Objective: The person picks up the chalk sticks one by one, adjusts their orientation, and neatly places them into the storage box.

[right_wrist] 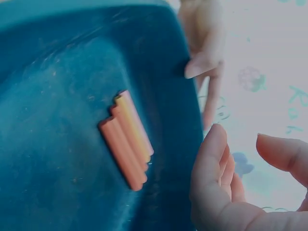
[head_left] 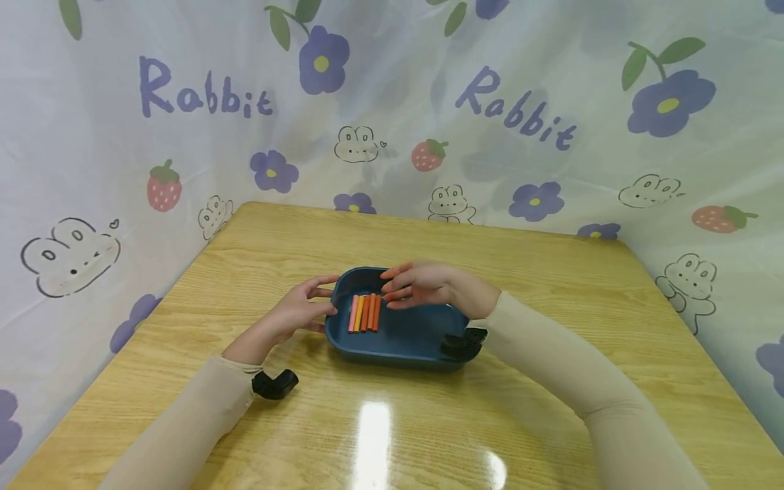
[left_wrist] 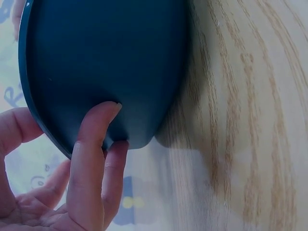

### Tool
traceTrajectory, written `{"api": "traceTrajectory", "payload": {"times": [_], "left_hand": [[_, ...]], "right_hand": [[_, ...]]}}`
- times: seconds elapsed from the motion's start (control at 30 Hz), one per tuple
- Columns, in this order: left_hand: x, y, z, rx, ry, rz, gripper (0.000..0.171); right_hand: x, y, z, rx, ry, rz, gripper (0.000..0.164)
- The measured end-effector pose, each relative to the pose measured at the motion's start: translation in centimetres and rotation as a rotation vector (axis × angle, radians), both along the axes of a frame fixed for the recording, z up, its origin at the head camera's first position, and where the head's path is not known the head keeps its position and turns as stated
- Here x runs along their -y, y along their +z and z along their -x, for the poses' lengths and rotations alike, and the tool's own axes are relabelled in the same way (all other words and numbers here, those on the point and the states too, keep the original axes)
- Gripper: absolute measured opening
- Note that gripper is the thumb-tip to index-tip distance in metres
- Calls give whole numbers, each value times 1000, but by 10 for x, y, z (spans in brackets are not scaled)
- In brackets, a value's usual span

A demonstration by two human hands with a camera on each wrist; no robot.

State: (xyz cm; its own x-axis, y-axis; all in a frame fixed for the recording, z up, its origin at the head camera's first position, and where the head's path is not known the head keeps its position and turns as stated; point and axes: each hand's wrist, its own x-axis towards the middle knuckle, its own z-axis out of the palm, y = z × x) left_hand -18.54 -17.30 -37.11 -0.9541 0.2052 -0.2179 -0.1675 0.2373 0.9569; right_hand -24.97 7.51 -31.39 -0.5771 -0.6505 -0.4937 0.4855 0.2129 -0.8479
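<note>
A dark blue, rounded rectangular tray (head_left: 401,346) sits on the table. Inside, toward its left end, several slim crayon-like sticks (head_left: 365,313) in pink, yellow and orange lie side by side in a row. My left hand (head_left: 298,309) rests at the tray's left end, fingers spread and fingertips against the outer wall, as the left wrist view shows. Over the tray's back part, just right of the sticks, is my right hand (head_left: 422,284), fingers loosely bent and holding nothing. In the right wrist view a gap shows between its thumb and fingers (right_wrist: 208,168).
The wood-grain table (head_left: 294,449) extends around the tray. A black wrist device (head_left: 275,384) sticks out from the left sleeve, and another (head_left: 465,342) at the right wrist overlaps the tray's front right corner. A printed white curtain (head_left: 392,95) hangs behind and on both sides.
</note>
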Motion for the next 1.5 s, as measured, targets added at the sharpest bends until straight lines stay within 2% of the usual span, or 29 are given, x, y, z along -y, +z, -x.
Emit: {"api": "traceTrajectory", "payload": {"times": [0.23,0.43,0.77,1.1,1.5], "left_hand": [[1,-1,1,1,-1,2,60],[1,-1,0,-10,-11,6,60],[1,1,1,-7,-12,-8,60],[0,1,1,-7,-17,-12,60],[-1,0,-1,-9,-13,-6,60]], "right_hand": [[-17,14,-10,-68,16,44,51],[-35,17,-16,-115,20,38,52],[-70,19,-25,-155,-25,26,52],[-108,11,-30,-179,-77,40,51],[-143,-10,-36,-193,-142,50,54]]}}
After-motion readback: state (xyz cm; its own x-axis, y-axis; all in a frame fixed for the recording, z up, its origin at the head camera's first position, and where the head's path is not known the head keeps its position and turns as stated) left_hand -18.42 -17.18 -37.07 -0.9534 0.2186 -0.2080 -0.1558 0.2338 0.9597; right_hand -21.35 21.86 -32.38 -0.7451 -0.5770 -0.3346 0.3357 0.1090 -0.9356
